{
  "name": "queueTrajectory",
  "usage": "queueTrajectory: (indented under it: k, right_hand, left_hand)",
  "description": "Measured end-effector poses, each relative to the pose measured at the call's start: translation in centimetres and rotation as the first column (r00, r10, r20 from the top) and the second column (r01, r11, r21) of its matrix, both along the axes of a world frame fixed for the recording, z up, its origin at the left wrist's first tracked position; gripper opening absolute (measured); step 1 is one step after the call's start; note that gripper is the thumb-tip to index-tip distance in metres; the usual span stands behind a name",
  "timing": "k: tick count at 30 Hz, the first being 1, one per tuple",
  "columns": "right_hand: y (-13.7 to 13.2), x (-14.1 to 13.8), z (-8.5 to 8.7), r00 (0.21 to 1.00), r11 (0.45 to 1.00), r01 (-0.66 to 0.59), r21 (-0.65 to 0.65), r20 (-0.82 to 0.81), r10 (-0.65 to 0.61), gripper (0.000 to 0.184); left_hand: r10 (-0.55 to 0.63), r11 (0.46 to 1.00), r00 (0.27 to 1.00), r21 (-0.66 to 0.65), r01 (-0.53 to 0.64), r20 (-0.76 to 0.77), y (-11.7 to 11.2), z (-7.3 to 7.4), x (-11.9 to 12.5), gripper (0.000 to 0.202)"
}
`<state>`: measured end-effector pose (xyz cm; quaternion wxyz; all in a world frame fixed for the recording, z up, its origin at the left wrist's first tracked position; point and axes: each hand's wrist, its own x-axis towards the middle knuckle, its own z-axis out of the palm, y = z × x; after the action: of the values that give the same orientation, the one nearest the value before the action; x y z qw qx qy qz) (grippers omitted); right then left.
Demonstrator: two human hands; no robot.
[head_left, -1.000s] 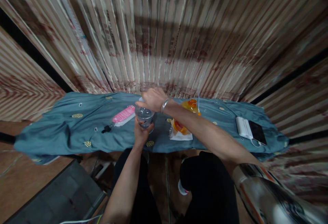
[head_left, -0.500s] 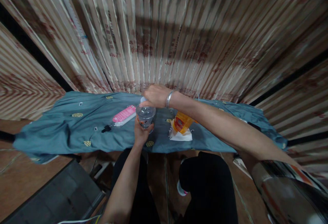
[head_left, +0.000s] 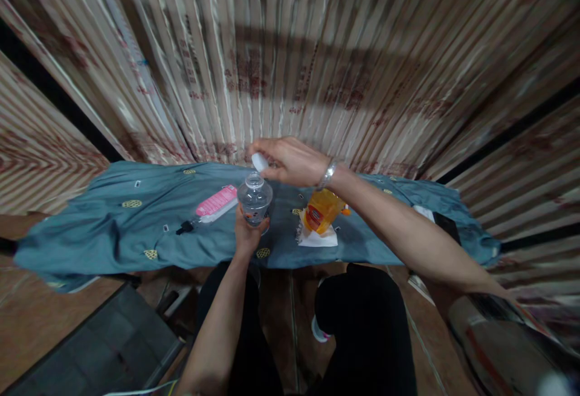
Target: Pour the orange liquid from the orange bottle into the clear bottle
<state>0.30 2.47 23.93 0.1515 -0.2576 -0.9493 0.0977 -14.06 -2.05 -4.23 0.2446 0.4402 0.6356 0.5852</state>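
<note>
Far left and low, we have a dark grey padded seat (head_left: 109, 335), below the tabletop. The tabletop (head_left: 104, 227) runs across the view, covered in blue-green cloth with yellow pineapple prints; a striped beige curtain with dark red print (head_left: 281, 70) hangs behind it.

Next, we see a pink-and-white bottle (head_left: 217, 203) lying on its side, its black top pointing left and toward us. Just right of it, the left hand (head_left: 248, 232) is wrapped around the lower part of a clear, round-shouldered plastic bottle (head_left: 254, 195), gripping from the near side. That bottle is upright, mouth uncovered, over the middle of the tabletop; we can't tell whether its base touches the cloth.

Just above the mouth, a white round cap (head_left: 260, 162) is tilted and looks apart from the rim. The right hand (head_left: 294, 160) pinches it between thumb and fingers, palm side mostly hidden. We note a silver bracelet (head_left: 329, 172) at that wrist.

Right of this, a transparent orange bottle with a red label (head_left: 321, 212) sits on a white paper sheet (head_left: 318, 240), its top hidden by the right forearm. Near the far right end, we log a flat black slab (head_left: 447, 227) beside a white block (head_left: 423, 210), both partly covered by the arm.
</note>
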Motion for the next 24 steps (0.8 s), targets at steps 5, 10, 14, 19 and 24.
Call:
queueTrajectory:
  k: [5, 10, 14, 19, 24]
  right_hand:
    - [-6.4, 6.2, -5.8, 0.797, 0.908, -0.074, -0.412, -0.572, -0.194, 0.038]
    - [-10.8, 12.7, -15.6, 0.447, 0.737, 0.056, -0.674, -0.643, -0.622, 0.059]
    - [-9.9, 18.3, -21.0, 0.306, 0.551, 0.365, -0.751, -0.462, -0.832, 0.061]
    - [-7.5, 22.6, -24.9, 0.266, 0.424, 0.619, -0.661, -0.331, -0.905, 0.051]
    - [-6.0, 24.1, -26.5, 0.251, 0.296, 0.836, -0.462, -0.158, -0.955, 0.036]
  left_hand:
    - [0.018, 0.999, 1.0, -0.039, -0.019, -0.022, 0.0, -0.2, -0.2, 0.043]
    - [0.035, 0.997, 0.999, -0.062, -0.036, -0.031, 0.2, -0.7, -0.5, 0.043]
    - [0.039, 0.998, 0.999, -0.043, -0.04, -0.036, 0.3, -0.7, -0.7, 0.043]
    - [0.047, 0.998, 0.997, -0.045, -0.05, -0.062, 0.4, -0.6, -0.9, 0.041]
    - [0.059, 0.995, 0.995, -0.079, -0.066, -0.085, 0.3, -0.6, -1.0, 0.04]
